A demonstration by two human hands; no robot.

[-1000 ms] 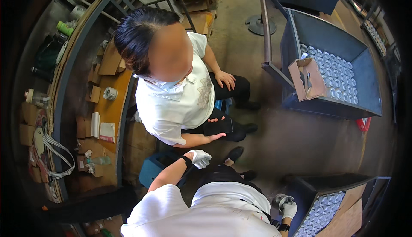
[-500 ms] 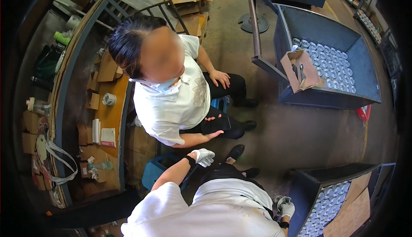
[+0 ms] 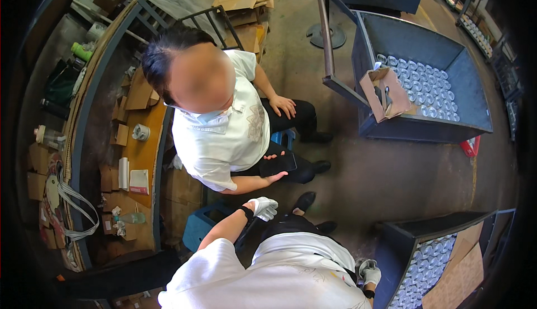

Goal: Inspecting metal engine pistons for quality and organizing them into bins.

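Observation:
My left hand (image 3: 264, 209), in a white glove with a black band at the wrist, is held in front of my body. Its fingers are curled closed, and nothing shows in them. Low on the right, my gloved right hand (image 3: 371, 276) grips a shiny round metal part (image 3: 364, 265), partly hidden by the fingers. Right beside that hand stands a dark metal bin (image 3: 391, 253) holding rows of similar silvery parts (image 3: 423, 270). Brown cardboard (image 3: 461, 275) lies over part of these.
A seated person (image 3: 215, 124) in a white shirt faces me, holding a dark phone (image 3: 278, 165). A blue stool (image 3: 198, 225) stands beside my left arm. A larger bin (image 3: 417, 128) of silvery parts, with an open cardboard box (image 3: 391, 113) at its edge, is far right. Cluttered shelving (image 3: 78, 158) lines the left.
The view has shifted slightly, so the far bin sits a little lower and further left. The other person's head has turned a little. Both my hands keep nearly the same pose.

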